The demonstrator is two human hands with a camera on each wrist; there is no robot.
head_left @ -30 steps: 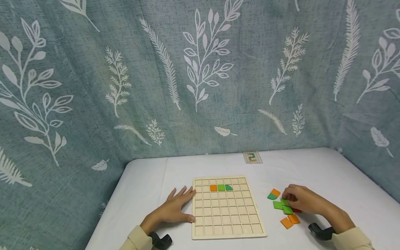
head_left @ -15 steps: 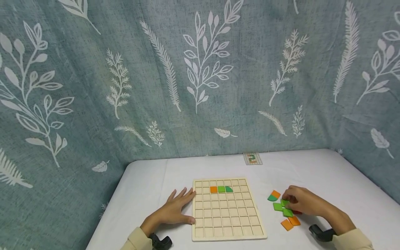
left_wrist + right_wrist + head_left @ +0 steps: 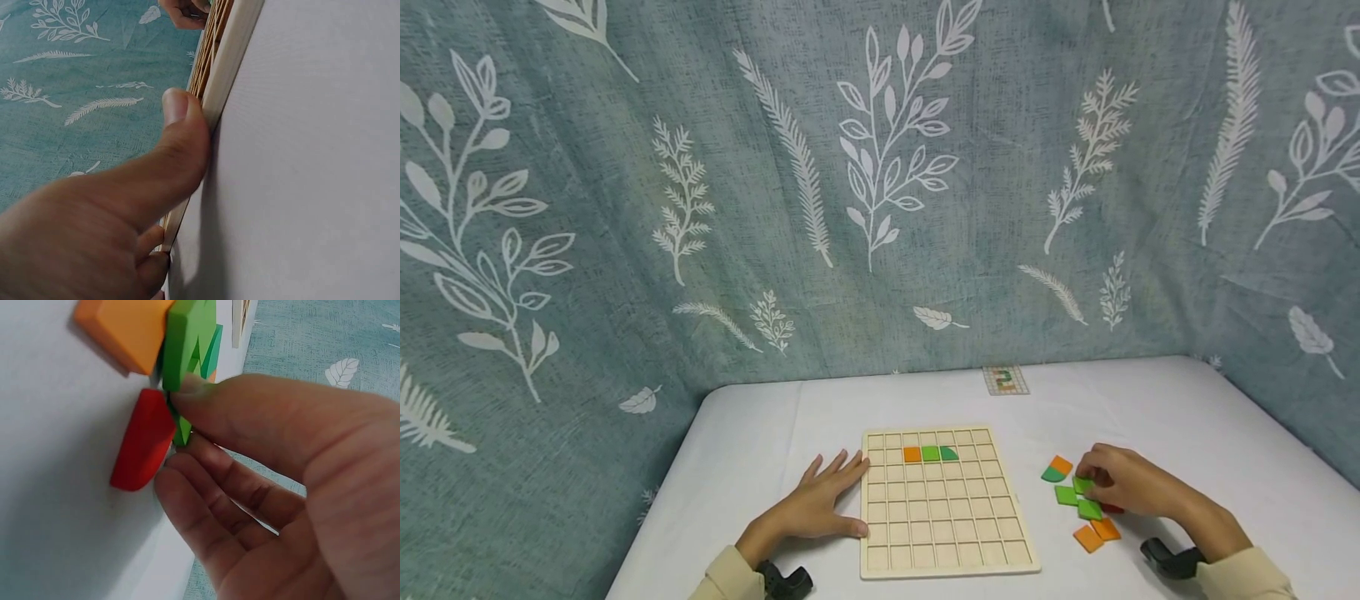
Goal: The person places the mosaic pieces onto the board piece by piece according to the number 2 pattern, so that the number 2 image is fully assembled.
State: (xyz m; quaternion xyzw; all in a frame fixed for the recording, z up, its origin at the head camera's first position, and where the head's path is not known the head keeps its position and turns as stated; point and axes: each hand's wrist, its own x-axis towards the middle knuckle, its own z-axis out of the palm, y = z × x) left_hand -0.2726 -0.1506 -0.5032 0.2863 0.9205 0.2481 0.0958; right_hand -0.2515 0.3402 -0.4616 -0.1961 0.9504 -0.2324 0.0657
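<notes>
Board in the middle, loose tiles on the right

The board lies on the counter, the left hand touching its left edge. Three tiles sit side by side in it, near the far edge. The right hand is at the loose group's right side. Beyond the board, slightly right, a card lies near the counter's far edge; a curtain hangs behind.

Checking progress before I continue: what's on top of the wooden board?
On the wooden board: orange square, green square, dark green quarter-round piece. The left hand covers bits of its left edge, hiding those spots.
</notes>
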